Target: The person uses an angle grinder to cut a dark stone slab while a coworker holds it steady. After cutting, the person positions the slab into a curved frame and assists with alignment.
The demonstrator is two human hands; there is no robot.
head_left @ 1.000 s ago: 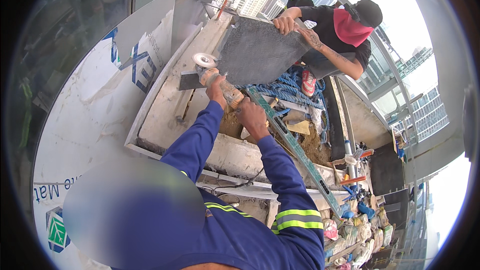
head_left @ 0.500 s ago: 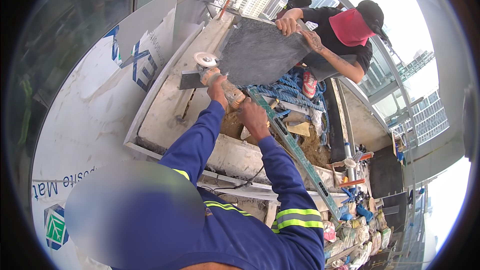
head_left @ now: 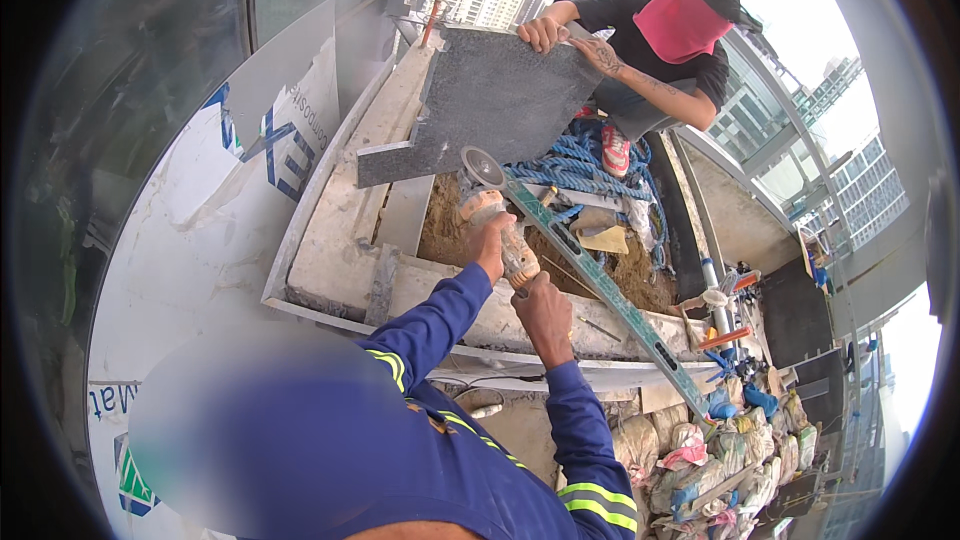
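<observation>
An angle grinder (head_left: 512, 252) is in both my hands. Its round disc (head_left: 484, 168) stands just below the lower edge of a dark grey slab (head_left: 500, 100); whether they touch I cannot tell. My left hand (head_left: 488, 246) wraps round the grinder's body near the head. Farther back, my right hand (head_left: 546, 318) grips its rear end. The slab is tilted up, with a step-shaped notch along its left side. A co-worker's two hands (head_left: 572, 40) hold its top right edge. A short grey strip (head_left: 382, 285) lies on the pale ledge (head_left: 325, 255).
A green spirit level (head_left: 610, 300) slants across the planter trough, beside blue rope (head_left: 575, 165) and soil (head_left: 640, 290). The co-worker's pink shoe (head_left: 615, 150) stands near the rope. Filled sacks (head_left: 730, 450) are piled at lower right. A white panel (head_left: 190, 270) stands at left.
The grinder has moved right and down, away from the slab's left edge. The slab has shifted, now showing its notched side. A grey strip now shows on the near ledge.
</observation>
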